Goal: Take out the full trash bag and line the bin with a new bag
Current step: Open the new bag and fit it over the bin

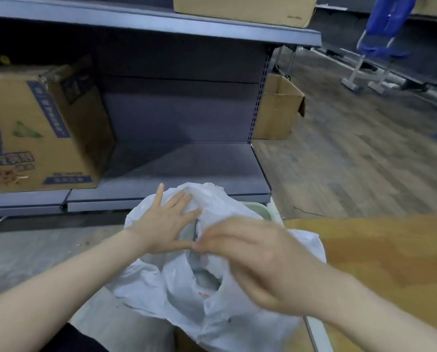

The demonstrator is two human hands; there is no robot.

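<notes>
A thin white plastic bag [187,283] is spread over a pale green bin, of which only a bit of rim [260,208] shows at the bag's far right. My left hand [166,219] lies flat on the bag's far side with fingers spread. My right hand [258,260], blurred, pinches the bag's edge near the middle, fingertips close to my left thumb. The bag's mouth gapes below my hands, showing grey inside.
A grey metal shelf unit [187,158] stands just behind the bin, with a printed cardboard box [42,133] on its left. A wooden tabletop [390,262] lies at my right. An open carton [276,110] and a blue chair [382,39] stand on the wood floor beyond.
</notes>
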